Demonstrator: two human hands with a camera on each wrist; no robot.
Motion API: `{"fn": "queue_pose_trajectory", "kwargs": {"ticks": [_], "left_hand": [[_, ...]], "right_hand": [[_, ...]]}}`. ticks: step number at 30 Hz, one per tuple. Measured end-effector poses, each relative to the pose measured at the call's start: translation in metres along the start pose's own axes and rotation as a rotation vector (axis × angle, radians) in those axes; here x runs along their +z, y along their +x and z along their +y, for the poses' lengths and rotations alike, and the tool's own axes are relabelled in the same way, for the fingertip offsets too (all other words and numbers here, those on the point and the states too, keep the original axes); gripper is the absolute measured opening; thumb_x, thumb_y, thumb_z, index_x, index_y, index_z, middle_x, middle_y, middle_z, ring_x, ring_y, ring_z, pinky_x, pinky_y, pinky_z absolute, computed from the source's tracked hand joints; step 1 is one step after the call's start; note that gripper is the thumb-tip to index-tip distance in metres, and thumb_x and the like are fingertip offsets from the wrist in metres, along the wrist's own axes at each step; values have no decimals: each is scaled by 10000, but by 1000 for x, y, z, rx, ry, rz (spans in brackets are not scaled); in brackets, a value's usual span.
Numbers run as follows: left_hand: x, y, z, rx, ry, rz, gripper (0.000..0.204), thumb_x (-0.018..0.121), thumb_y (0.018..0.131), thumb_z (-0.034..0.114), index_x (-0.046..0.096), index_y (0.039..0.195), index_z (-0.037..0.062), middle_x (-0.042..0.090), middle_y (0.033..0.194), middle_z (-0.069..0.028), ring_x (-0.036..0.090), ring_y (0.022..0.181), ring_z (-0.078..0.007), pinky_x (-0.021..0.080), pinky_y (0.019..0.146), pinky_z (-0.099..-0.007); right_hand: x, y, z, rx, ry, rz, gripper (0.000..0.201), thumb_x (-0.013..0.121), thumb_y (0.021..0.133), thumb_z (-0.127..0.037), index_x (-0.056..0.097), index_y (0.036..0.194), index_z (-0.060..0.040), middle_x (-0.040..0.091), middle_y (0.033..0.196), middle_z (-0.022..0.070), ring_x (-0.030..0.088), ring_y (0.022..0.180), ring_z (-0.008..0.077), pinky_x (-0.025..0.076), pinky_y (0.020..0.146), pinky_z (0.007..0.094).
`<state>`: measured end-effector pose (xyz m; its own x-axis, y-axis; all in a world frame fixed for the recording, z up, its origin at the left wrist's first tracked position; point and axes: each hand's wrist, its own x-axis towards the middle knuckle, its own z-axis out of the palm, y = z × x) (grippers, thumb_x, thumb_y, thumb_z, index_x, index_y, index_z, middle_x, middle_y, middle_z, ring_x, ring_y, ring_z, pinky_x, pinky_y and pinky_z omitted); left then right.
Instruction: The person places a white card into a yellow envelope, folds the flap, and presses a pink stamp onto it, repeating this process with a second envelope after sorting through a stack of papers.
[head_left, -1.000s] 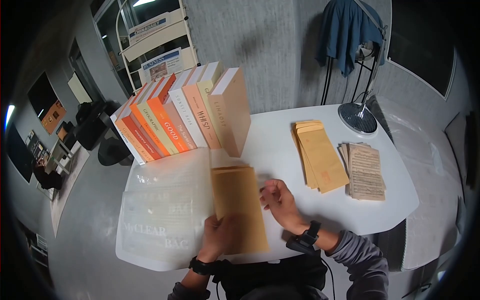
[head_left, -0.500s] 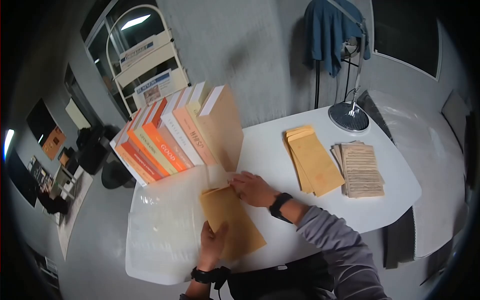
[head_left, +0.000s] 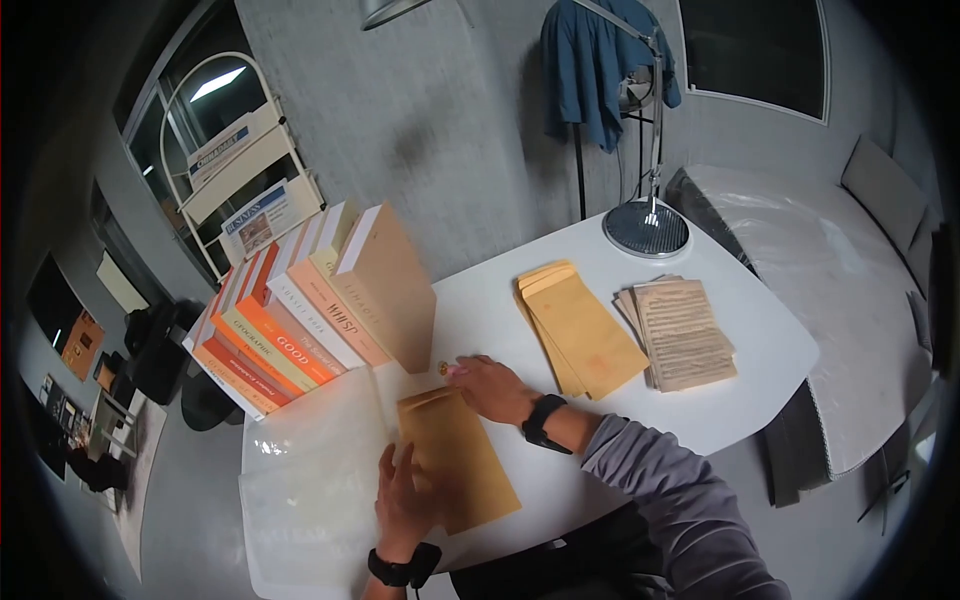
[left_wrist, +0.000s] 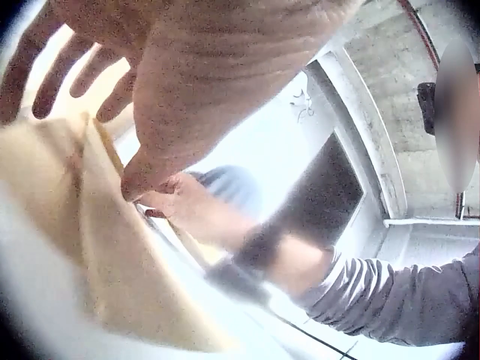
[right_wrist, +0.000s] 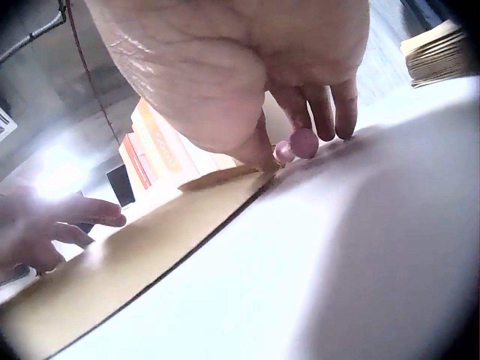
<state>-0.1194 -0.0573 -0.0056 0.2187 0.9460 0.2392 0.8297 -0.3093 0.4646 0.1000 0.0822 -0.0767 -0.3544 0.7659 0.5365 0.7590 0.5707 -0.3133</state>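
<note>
A brown paper envelope (head_left: 458, 465) lies on the table in front of me, its flap end pointing away. My right hand (head_left: 490, 388) is at the flap end and pinches a small stamp (right_wrist: 302, 142) with a pink knobbed handle; a gold-coloured end shows past the fingers in the head view. In the right wrist view the thumb is right at the envelope's edge. My left hand (head_left: 403, 500) lies over the envelope's left side with fingers spread, holding nothing. Its thumb is close to the paper in the left wrist view.
Clear plastic bags (head_left: 310, 500) cover the table's left part. Behind them stands a row of books (head_left: 300, 310). More brown envelopes (head_left: 580, 330) are stacked to the right, beside printed paper sheets (head_left: 685, 330). A lamp base (head_left: 646, 228) stands at the far corner.
My right hand has moved left from beside the envelope to its flap end. The left hand has loosened its grip on the envelope and spread its fingers. The head view has turned.
</note>
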Motion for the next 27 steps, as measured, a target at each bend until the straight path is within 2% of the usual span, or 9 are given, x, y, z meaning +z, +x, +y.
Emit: {"fn": "queue_pose_trajectory", "kwargs": {"ticks": [3,6,9,12,15,18,21,23,27], "left_hand": [[-7,4,-5,151,168,124,628,812,747,153,562,1313,53,586,1287,-235,654,1069,-350,569,819,-412],[-28,16,24,8,-164,-47,528,782,803,139,586,1277,11,608,1269,-207,666,1078,-284,575,841,-372],[-26,31,36,-63,-563,-260,420,711,886,120,584,1255,-35,630,1230,-173,674,1058,-232,576,859,-341],[-6,53,39,-95,-1019,-492,347,634,953,128,584,1238,-64,638,1204,-148,679,1035,-230,574,876,-327],[19,71,38,-232,-1105,-579,355,602,978,166,568,1247,-62,639,1186,-148,674,1044,-255,563,909,-348],[41,78,28,-317,-1273,-599,382,568,997,185,520,1279,-68,609,1215,-181,633,1119,-291,517,997,-407],[72,75,8,-359,-1549,-546,402,547,1004,180,475,1305,-76,564,1258,-220,574,1199,-333,458,1064,-462],[76,76,2,-358,-1565,-534,409,537,1008,181,462,1315,-78,542,1280,-233,551,1224,-347,444,1076,-476],[70,73,8,-378,-1579,-534,387,522,1013,165,466,1308,-79,553,1260,-230,559,1211,-353,448,1075,-465]], "right_hand": [[-20,-5,-10,104,77,10,268,568,887,-102,667,1136,-92,624,1182,135,572,1125,339,484,974,427],[-64,-12,-19,100,157,-12,353,593,874,-142,645,1209,-45,576,1288,197,565,1177,362,509,962,438],[-108,-26,-9,160,1,17,381,652,862,-218,649,1187,-19,550,1345,215,549,1211,374,488,988,430],[-137,-48,8,397,-302,-3,743,747,792,-414,500,1368,-16,427,1434,292,460,1286,447,425,1000,566],[-145,-76,19,622,-391,-74,997,795,716,-521,362,1470,-33,333,1478,330,406,1313,485,383,1011,611],[-135,-101,39,739,-296,-111,1124,818,662,-581,303,1497,-34,328,1465,336,407,1308,486,364,1038,593],[-141,-102,35,719,-304,-51,1129,832,649,-562,296,1500,-49,415,1393,243,429,1272,416,367,1030,574],[-146,-98,28,775,-312,-62,1118,855,637,-514,303,1502,-70,416,1383,189,411,1267,376,372,1019,556],[-152,-92,24,782,-308,-42,1126,884,612,-434,298,1503,-75,379,1400,191,381,1288,380,366,1026,552]]}}
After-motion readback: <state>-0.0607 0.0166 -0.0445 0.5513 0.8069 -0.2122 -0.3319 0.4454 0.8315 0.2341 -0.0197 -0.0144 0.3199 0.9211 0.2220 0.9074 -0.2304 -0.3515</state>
